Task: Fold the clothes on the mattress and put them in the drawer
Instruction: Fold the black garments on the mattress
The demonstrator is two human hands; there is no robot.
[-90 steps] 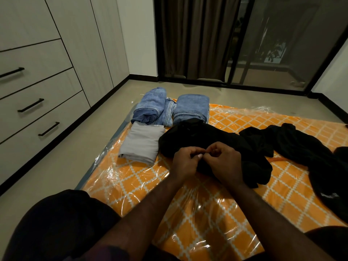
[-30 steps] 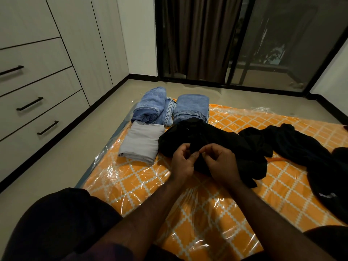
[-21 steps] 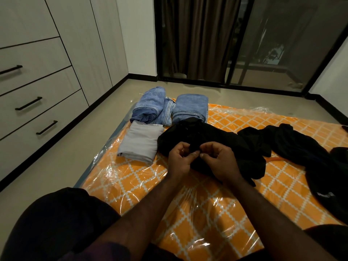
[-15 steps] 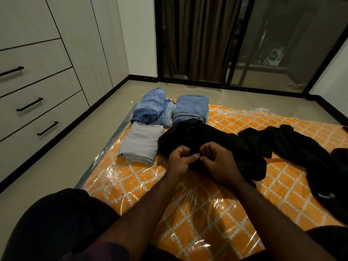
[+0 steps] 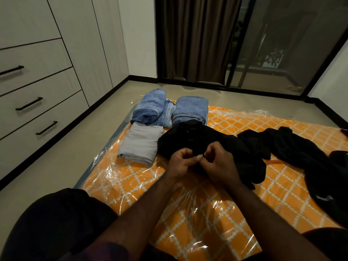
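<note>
Both hands meet over the black shirt (image 5: 211, 142) on the mattress (image 5: 216, 219). The left hand (image 5: 181, 163) and the right hand (image 5: 219, 164) have curled fingers that pinch a small bit of the dark cloth between them. What that bit is, is too small and dark to tell. More black clothes (image 5: 305, 157) lie to the right, cut off by the picture edge. Folded jeans (image 5: 169, 110) and a folded grey cloth (image 5: 141, 145) sit at the far left corner. The drawers (image 5: 37, 102) on the left are closed.
</note>
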